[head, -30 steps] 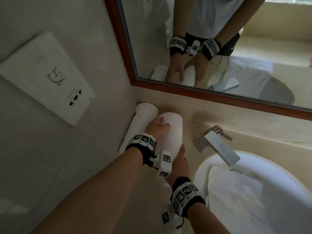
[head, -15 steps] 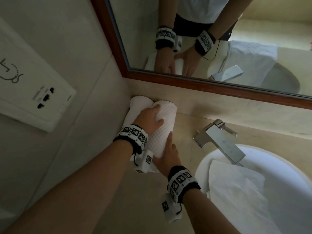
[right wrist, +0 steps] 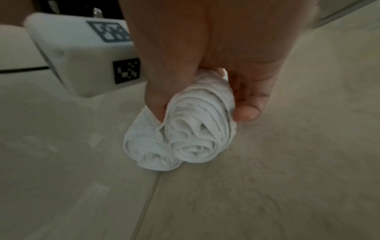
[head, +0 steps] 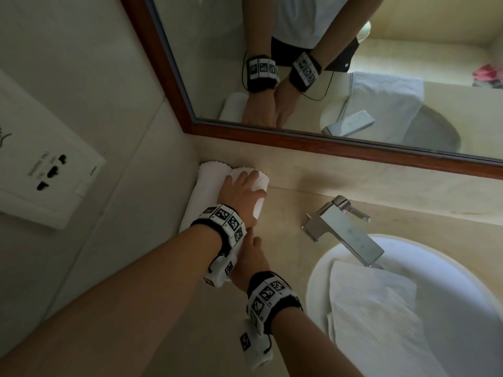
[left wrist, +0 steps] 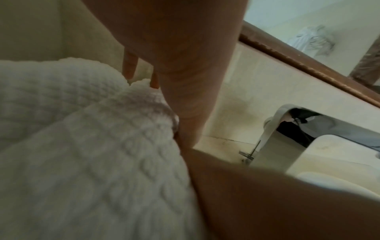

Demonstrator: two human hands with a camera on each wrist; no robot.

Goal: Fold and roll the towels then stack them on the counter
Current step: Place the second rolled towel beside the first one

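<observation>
Two rolled white waffle-weave towels lie side by side on the beige stone counter (head: pixel 285 213), tucked into the far left corner where the side wall meets the back wall below the wood-framed mirror (head: pixel 326 141). The left roll (head: pixel 202 186) sits against the side wall, and the right roll (head: pixel 261 183) touches it along its length. The person's left hand (head: pixel 241 193) lies on top of the right roll near its far end, fingers (head: pixel 253 175) extended and spread over the cloth, thumb down the roll's right side; in the left wrist view the palm hovers over the knobbly fabric with straight fingertips (left wrist: pixel 129 68) reaching past it. The right hand (head: pixel 251 258) is at the near end of the right roll, partly hidden under the left wrist's marker band in the head view. The right wrist view shows it more plainly: the thumb (right wrist: pixel 246 112) presses one side of that roll's spiral end (right wrist: pixel 197 128) while a finger pushes into the crease between the two rolls, so the hand pinches the right roll. To the right, a square chrome tap (head: pixel 344 232) stands on the counter over a round white basin (head: pixel 468 268), in which another white towel (head: pixel 381 322) lies unfolded. A white wall socket plate (head: pixel 46 172) is mounted on the left wall.
</observation>
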